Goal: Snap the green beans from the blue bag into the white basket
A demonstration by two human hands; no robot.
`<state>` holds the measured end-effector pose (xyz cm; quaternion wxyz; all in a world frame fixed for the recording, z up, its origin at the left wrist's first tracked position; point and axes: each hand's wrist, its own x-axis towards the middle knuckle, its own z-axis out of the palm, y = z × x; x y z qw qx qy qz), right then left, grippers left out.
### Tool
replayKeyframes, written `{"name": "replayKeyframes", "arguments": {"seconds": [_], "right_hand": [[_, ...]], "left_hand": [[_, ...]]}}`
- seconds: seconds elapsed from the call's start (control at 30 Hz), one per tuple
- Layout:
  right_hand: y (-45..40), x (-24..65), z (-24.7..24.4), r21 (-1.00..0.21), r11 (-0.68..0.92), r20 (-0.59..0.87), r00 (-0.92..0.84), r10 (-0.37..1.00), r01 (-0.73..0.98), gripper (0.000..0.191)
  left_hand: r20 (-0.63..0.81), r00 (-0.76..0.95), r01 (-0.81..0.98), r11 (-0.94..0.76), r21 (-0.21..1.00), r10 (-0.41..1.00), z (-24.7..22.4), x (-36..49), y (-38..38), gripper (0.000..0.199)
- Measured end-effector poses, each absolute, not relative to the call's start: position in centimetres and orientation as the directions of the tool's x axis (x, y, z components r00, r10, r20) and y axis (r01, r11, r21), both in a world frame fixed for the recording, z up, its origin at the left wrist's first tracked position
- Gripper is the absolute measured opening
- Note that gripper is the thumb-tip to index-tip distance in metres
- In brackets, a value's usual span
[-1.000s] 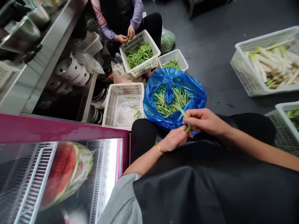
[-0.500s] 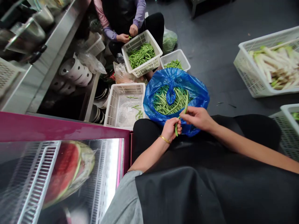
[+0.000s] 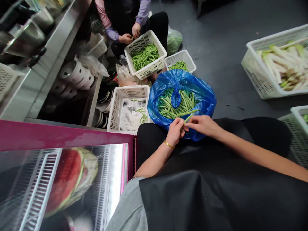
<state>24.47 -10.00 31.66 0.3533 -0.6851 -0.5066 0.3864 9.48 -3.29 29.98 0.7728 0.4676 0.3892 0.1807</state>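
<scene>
My left hand (image 3: 176, 131), below a yellow bangle, is closed round a green bean (image 3: 188, 118) whose upper part sticks out between my two hands. Just beside it, my right hand (image 3: 204, 125) pinches the same bean with thumb and fingertips. Its lower end is mostly hidden by my fingers. Right beyond the hands, an opened blue plastic bag (image 3: 207, 93) holds a heap of green beans (image 3: 166, 106). One long bean lies across the near side of that heap, close to my fingers.
Left of the bag stands a white basket (image 3: 128, 128) with a few bean pieces. Opposite, a co-worker's hands (image 3: 131, 34) work above another bean basket (image 3: 154, 69). A small white basket (image 3: 191, 62) sits behind the bag. Right is a crate (image 3: 262, 77) of pale stalks; a glass-fronted fridge (image 3: 115, 138) stands left.
The bean no longer stands upright above my right hand; it is lower and more tilted between my hands. My right hand has dropped slightly, and the end below my left hand is now hidden.
</scene>
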Motion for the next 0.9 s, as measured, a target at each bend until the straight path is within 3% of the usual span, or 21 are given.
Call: {"name": "replayKeyframes", "arguments": {"seconds": [0.1,0.17,0.27,0.33,0.4,0.47,0.57,0.63,0.83,0.9], "right_hand": [[-11.4,26.6,33.1,-0.722,-0.139,0.175,0.373,0.911,0.678,0.033],[-11.8,27.9,33.5,-0.564,-0.04,0.345,0.279,0.896,0.825,0.032],[-11.1,29.1,32.8,-0.349,0.166,0.388,-0.019,0.922,0.922,0.032],[-10.3,29.3,32.0,-0.278,0.24,0.362,-0.13,0.923,0.93,0.031],[-9.6,29.2,31.4,-0.27,0.273,0.349,-0.17,0.921,0.923,0.033],[-9.3,28.9,31.2,-0.345,0.31,0.348,-0.186,0.919,0.886,0.036],[-9.1,28.4,31.4,-0.513,0.331,0.359,-0.152,0.921,0.792,0.036],[-9.0,28.4,31.4,-0.561,0.312,0.366,-0.108,0.924,0.766,0.034],[-8.8,29.1,30.7,-0.424,0.214,0.374,-0.045,0.926,0.88,0.036],[-8.8,28.7,30.9,-0.44,0.232,0.375,-0.057,0.925,0.867,0.036]], "left_hand": [[-0.48,0.69,0.06,0.619,0.783,0.541,30.4,9.0,-3.0,0.041],[-0.483,0.723,0.044,0.664,0.746,0.494,30.7,8.8,-2.8,0.041],[-0.465,0.774,0.034,0.705,0.709,0.43,31.0,8.5,-2.6,0.04],[-0.461,0.801,0.041,0.734,0.678,0.382,31.1,8.3,-2.4,0.038],[-0.454,0.83,0.049,0.769,0.637,0.324,31.1,7.9,-2.2,0.036],[-0.438,0.851,0.049,0.787,0.615,0.289,30.9,7.6,-2.0,0.035],[-0.42,0.854,0.057,0.748,0.661,0.305,30.5,7.2,-1.8,0.035],[-0.412,0.844,0.065,0.697,0.714,0.343,30.4,7.1,-1.8,0.037],[-0.435,0.798,0.059,0.665,0.745,0.417,31.1,6.3,-1.5,0.037],[-0.456,0.778,0.059,0.672,0.738,0.432,31.1,6.1,-1.4,0.038]]}}
